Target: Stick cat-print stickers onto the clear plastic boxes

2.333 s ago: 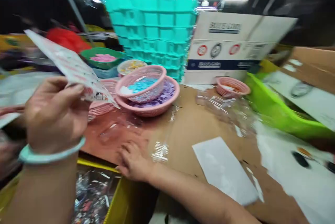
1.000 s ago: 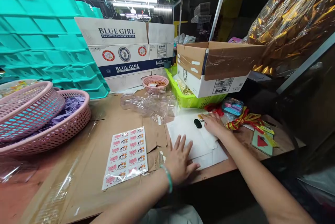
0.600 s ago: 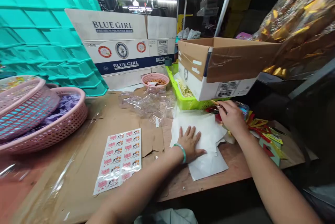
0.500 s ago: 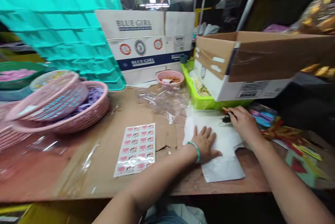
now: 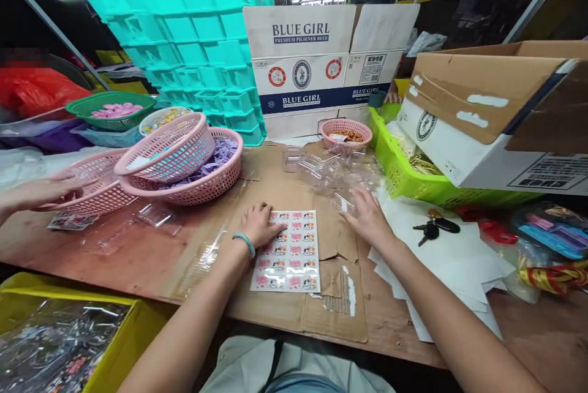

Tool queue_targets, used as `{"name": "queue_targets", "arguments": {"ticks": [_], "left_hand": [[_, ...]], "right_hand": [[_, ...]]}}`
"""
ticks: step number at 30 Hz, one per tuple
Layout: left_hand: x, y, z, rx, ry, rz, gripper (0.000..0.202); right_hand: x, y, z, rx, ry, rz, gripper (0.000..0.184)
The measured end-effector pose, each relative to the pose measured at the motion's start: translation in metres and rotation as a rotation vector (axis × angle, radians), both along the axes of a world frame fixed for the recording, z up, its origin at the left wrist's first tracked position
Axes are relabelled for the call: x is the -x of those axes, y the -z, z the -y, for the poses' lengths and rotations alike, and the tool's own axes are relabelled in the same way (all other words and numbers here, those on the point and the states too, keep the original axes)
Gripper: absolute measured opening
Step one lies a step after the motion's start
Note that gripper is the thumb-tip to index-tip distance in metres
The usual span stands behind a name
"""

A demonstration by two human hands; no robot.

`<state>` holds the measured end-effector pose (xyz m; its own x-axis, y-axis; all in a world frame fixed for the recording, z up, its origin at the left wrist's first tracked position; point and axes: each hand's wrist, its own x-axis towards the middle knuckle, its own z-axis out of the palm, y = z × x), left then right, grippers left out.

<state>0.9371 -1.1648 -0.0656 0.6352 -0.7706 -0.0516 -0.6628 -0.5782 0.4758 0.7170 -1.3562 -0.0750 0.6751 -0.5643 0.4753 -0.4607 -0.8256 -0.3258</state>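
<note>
Far left, another person's hand (image 5: 62,187) is at a pink basket (image 5: 98,197); next along, a tilted basket (image 5: 168,151) sits on a wider one (image 5: 188,196) with purple pieces. Now the left hand (image 5: 260,226), fingers over the upper left edge of the printed sheet (image 5: 298,253), which lies flat on the cardboard (image 5: 275,175) front and centre; pinching or just resting, I can't tell! Across to the right hand (image 5: 370,217), fingers spread, nothing gripped, right by the clear plastic boxes (image 5: 316,169). Further right, keys (image 5: 430,231) on white paper (image 5: 448,276).
</note>
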Motion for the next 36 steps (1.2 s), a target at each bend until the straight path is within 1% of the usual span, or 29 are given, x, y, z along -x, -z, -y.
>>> {"name": "queue_targets", "arguments": {"ticks": [1, 3, 6, 8, 9, 11, 13, 14, 16, 17, 18, 19, 21, 22, 23, 24, 26, 27, 31, 33, 36], "left_hand": [[-0.005, -0.001, -0.004, -0.005, 0.003, -0.023, 0.053], [-0.007, -0.002, -0.013, 0.001, 0.012, -0.075, 0.045], [0.002, -0.001, -0.025, 0.042, 0.049, -0.195, 0.025], [0.011, 0.0, -0.034, 0.093, 0.086, -0.292, 0.02], [0.016, 0.001, -0.038, 0.146, 0.102, -0.396, 0.02], [0.025, 0.002, -0.048, 0.317, 0.098, -0.729, 0.026], [0.032, 0.002, -0.056, 0.524, 0.021, -1.096, 0.038], [0.035, 0.003, -0.06, 0.605, -0.033, -1.227, 0.044], [0.038, 0.004, -0.066, 0.679, -0.116, -1.348, 0.047], [0.039, 0.005, -0.068, 0.692, -0.143, -1.374, 0.045], [0.039, 0.007, -0.07, 0.699, -0.164, -1.386, 0.042], [0.04, 0.008, -0.072, 0.706, -0.183, -1.388, 0.038], [0.042, 0.008, -0.074, 0.726, -0.209, -1.39, 0.033], [0.044, 0.008, -0.074, 0.742, -0.21, -1.396, 0.032], [0.047, 0.006, -0.074, 0.764, -0.198, -1.41, 0.03], [0.05, 0.004, -0.074, 0.784, -0.18, -1.428, 0.029], [0.056, -0.003, -0.075, 0.812, -0.145, -1.43, 0.026], [0.058, -0.006, -0.075, 0.81, -0.125, -1.413, 0.024], [0.063, -0.014, -0.079, 0.76, -0.023, -1.282, 0.018], [0.063, -0.013, -0.08, 0.757, 0.025, -1.245, 0.017], [0.066, -0.008, -0.081, 0.754, 0.089, -1.218, 0.018]], "right_hand": [[-0.011, 0.002, -0.005, 0.001, -0.006, -0.014, 0.052], [-0.028, 0.003, -0.021, 0.008, -0.009, -0.019, 0.049], [-0.041, -0.003, -0.061, 0.008, -0.026, 0.042, 0.048], [-0.046, -0.009, -0.089, -0.047, -0.105, 0.058, 0.051], [-0.048, -0.01, -0.101, -0.091, -0.151, 0.048, 0.052], [-0.051, -0.01, -0.117, -0.186, -0.195, 0.011, 0.05], [-0.053, -0.007, -0.122, -0.288, -0.192, -0.006, 0.042], [-0.054, -0.005, -0.121, -0.356, -0.202, -0.006, 0.038], [-0.053, -0.003, -0.117, -0.504, -0.238, 0.006, 0.038], [-0.052, -0.004, -0.115, -0.545, -0.236, 0.018, 0.039], [-0.051, -0.006, -0.115, -0.539, -0.212, 0.033, 0.039], [-0.05, -0.009, -0.116, -0.481, -0.17, 0.054, 0.038], [-0.048, -0.017, -0.125, -0.286, -0.107, 0.109, 0.032], [-0.048, -0.021, -0.132, -0.206, -0.125, 0.132, 0.03], [-0.048, -0.025, -0.14, -0.161, -0.178, 0.146, 0.029], [-0.048, -0.028, -0.148, -0.154, -0.247, 0.151, 0.029], [-0.05, -0.03, -0.162, -0.207, -0.349, 0.152, 0.031], [-0.05, -0.029, -0.167, -0.245, -0.361, 0.154, 0.031], [-0.048, -0.025, -0.174, -0.403, -0.302, 0.191, 0.028], [-0.045, -0.023, -0.175, -0.463, -0.281, 0.22, 0.023], [-0.042, -0.023, -0.176, -0.566, -0.25, 0.297, 0.016]]}}
